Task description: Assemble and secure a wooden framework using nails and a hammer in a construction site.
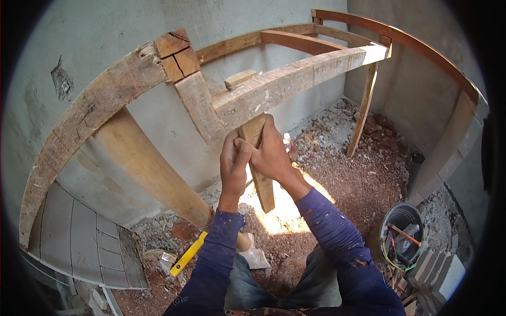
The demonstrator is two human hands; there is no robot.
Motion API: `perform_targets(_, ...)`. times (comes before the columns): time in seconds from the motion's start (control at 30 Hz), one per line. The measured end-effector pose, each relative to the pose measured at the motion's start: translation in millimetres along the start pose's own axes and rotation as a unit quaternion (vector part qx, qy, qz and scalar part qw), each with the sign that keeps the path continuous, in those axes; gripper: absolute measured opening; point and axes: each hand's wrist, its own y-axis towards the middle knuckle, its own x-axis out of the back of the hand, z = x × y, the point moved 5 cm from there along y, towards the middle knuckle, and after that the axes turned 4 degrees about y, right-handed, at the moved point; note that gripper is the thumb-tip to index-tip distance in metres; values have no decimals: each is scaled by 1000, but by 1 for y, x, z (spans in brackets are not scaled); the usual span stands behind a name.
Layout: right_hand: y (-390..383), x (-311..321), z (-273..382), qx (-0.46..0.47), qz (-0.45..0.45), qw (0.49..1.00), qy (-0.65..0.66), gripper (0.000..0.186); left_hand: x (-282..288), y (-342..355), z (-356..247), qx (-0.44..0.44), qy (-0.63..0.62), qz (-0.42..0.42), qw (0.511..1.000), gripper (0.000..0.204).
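Observation:
Both my hands grip an upright wooden piece (263,189) under the rough horizontal beam (295,79) of a timber frame. My left hand (233,160) wraps its left side, closed. My right hand (271,152) holds it from the right, also closed, its thumb reaching across toward my left hand. The piece's top meets the beam's underside near the short block (197,105) at the beam's left end. A small loose-looking offcut (240,78) lies on top of the beam.
A curved timber (79,116), a round post (150,163) and a slim leg (361,116) surround me. A yellow level (188,254) lies on rubble (358,184). A bucket of tools (400,237) and stacked tiles (440,271) are at right; concrete walls (284,16) stand behind.

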Motion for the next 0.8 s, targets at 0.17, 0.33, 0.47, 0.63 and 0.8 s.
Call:
perform_targets(0.17,0,-3,-11,-1,-19,1000,-4,54,15,-2,21,17,-10,16,1000,60)
perform_targets(0.33,15,12,20,-73,17,996,-47,54,13,-1,8,118,-30,41,992,61)
perform_targets(0.47,20,31,-38,-24,-108,992,-69,51,26,-18,72,199,182,82,959,78)
perform_targets(0.63,10,95,-69,-50,-214,973,-77,30,31,-71,108,332,340,116,872,84)
perform_targets(0.8,-8,157,-96,-112,-299,947,-18,22,85,-144,168,534,284,-98,790,70)
